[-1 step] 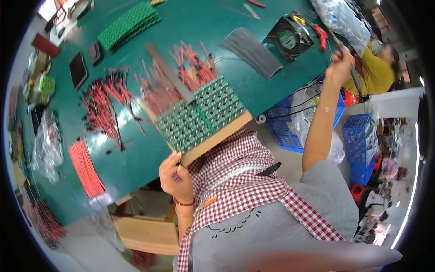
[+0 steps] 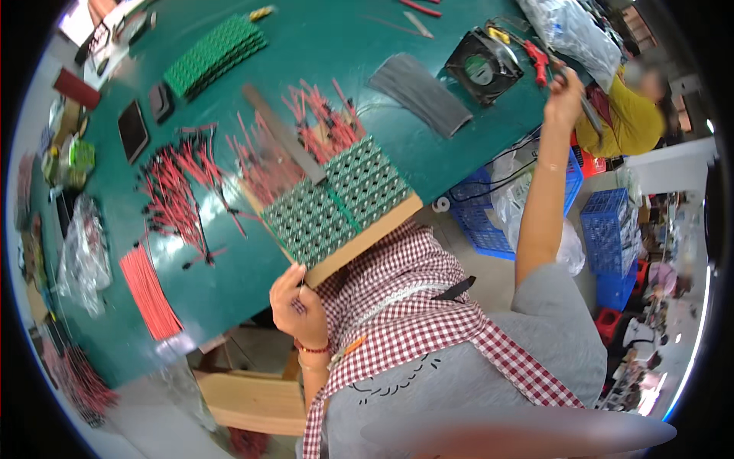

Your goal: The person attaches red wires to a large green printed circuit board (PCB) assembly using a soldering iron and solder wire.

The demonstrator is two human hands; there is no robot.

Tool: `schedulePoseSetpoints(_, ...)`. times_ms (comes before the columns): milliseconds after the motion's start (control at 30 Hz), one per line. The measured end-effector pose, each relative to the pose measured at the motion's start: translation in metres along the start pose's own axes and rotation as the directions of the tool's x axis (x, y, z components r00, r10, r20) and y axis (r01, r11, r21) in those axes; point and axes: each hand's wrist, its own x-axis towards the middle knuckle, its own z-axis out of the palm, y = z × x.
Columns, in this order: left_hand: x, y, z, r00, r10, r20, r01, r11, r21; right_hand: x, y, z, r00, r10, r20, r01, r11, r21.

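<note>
Circuit boards (image 2: 306, 222), green and dotted with small parts in close rows, lie side by side on a flat tan board (image 2: 371, 236) at the near edge of a dark green table (image 2: 321, 46), just in front of a person in a checked apron (image 2: 397, 306). The left hand (image 2: 300, 306) is curled, fingertips at the tan board's near left corner; whether they pinch it cannot be told. The right hand (image 2: 564, 103), raised well apart to the right, is closed around a long dark tool (image 2: 592, 119) whose kind is unclear. A flat metal bar (image 2: 281, 131) lies lengthwise across the far part, its near end on the circuit boards, with red wires (image 2: 325, 118) fanning out on both sides. Left of these are a loose heap of red and black wires (image 2: 170, 191) and a neat red bundle (image 2: 151, 294). Beyond the right side sit grey strips (image 2: 420, 93) and a black fan (image 2: 483, 69).
</note>
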Motion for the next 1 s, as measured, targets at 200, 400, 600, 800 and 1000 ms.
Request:
schedulePoseSetpoints(200, 0.000, 0.006, 0.005, 0.998, -0.032, -0.062, 0.032, 0.999, -0.003, 0.139, 0.137, -0.037, 0.892, 0.437, -0.114, -0.449, 0.885, -0.121)
schedulePoseSetpoints(400, -0.002, 0.006, 0.010, 0.988, -0.126, -0.091, 0.123, 0.992, -0.036, 0.178, 0.161, -0.030, 0.800, 0.569, -0.189, -0.599, 0.770, -0.218)
schedulePoseSetpoints(600, -0.003, 0.001, 0.002, 0.995, -0.045, -0.088, 0.047, 0.999, 0.021, 0.153, 0.106, -0.007, 0.788, 0.392, -0.475, -0.537, 0.815, -0.219)
schedulePoseSetpoints(800, -0.001, 0.009, -0.002, 0.983, -0.157, -0.090, 0.157, 0.988, -0.008, 0.100, 0.030, 0.009, 0.965, 0.257, 0.047, -0.261, 0.953, 0.151)
schedulePoseSetpoints(1000, 0.012, -0.010, 0.009, 0.995, 0.043, -0.093, -0.049, 0.997, -0.066, -0.134, -0.063, 0.057, 0.787, 0.080, 0.612, -0.041, 0.996, -0.077)
